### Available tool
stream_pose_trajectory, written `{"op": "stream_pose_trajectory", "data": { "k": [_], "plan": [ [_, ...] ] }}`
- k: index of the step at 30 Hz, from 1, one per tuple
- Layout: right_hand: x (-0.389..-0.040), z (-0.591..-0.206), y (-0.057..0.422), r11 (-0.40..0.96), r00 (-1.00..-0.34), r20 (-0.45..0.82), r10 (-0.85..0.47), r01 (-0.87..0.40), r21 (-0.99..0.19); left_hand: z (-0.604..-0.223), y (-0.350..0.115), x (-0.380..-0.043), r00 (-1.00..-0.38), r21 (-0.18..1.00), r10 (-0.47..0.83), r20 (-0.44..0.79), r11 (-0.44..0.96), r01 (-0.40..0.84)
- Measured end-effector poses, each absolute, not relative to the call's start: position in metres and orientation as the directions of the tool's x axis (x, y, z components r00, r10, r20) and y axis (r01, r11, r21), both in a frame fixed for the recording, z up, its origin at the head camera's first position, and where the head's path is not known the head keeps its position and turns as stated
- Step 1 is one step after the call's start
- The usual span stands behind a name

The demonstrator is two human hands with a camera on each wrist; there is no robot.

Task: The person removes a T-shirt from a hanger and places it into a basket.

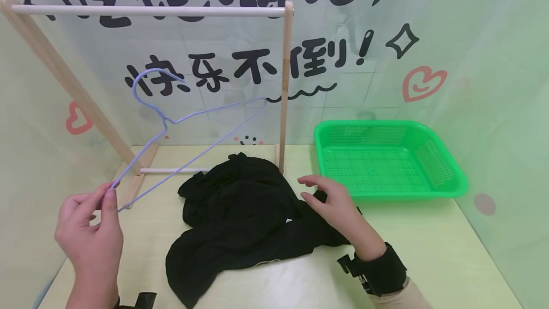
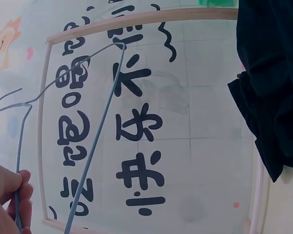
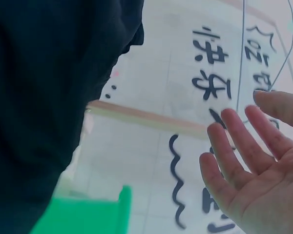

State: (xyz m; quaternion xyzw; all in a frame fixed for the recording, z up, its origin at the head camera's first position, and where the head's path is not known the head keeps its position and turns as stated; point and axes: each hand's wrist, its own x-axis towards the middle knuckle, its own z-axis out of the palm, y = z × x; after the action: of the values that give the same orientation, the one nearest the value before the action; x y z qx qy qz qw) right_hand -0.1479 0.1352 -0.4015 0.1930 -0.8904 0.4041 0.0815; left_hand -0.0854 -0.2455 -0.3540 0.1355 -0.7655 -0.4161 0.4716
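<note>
My left hand [image 1: 92, 225] pinches a thin light-purple clothes hanger [image 1: 147, 144] at its lower left corner. Raised above the table, the hanger has its hook up and to the left; in the left wrist view the hanger [image 2: 98, 141] stretches away from the left hand [image 2: 7, 195]. A rumpled black garment [image 1: 244, 209] lies on the table below it. Over the garment's right end hovers my right hand [image 1: 332, 204], fingers loosely bent and holding nothing. The right wrist view shows that hand [image 3: 256, 180] with fingers spread, apart from the black garment [image 3: 49, 92].
A wooden rack [image 1: 286, 85] with a white top rail [image 1: 150, 11] stands behind the garment at the left. The green plastic basket [image 1: 390, 194] sits at the right back of the table [image 1: 407, 252]. A printed sheet [image 1: 240, 123] hangs behind.
</note>
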Motion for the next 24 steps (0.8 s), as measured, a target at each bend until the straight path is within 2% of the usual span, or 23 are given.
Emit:
{"op": "stream_pose_trajectory", "data": {
  "k": [7, 15, 18, 24],
  "plan": [
    [-0.164, -0.389, 0.126, 0.559, -0.872, 0.377, -0.312, -0.490, -0.670, -0.339, -0.242, -0.090, -0.456, 0.763, -0.633, 0.626, 0.617, 0.191],
    [-0.179, -0.371, 0.119, 0.440, -0.870, 0.428, -0.245, -0.494, -0.750, -0.321, -0.233, -0.097, -0.467, 0.803, -0.677, 0.569, 0.580, 0.137],
    [-0.184, -0.364, 0.116, 0.401, -0.872, 0.441, -0.212, -0.489, -0.775, -0.319, -0.233, -0.102, -0.470, 0.791, -0.667, 0.579, 0.598, 0.126],
    [-0.190, -0.352, 0.107, 0.363, -0.880, 0.448, -0.160, -0.474, -0.802, -0.316, -0.231, -0.115, -0.449, 0.740, -0.615, 0.648, 0.647, 0.182]
  ]
}}
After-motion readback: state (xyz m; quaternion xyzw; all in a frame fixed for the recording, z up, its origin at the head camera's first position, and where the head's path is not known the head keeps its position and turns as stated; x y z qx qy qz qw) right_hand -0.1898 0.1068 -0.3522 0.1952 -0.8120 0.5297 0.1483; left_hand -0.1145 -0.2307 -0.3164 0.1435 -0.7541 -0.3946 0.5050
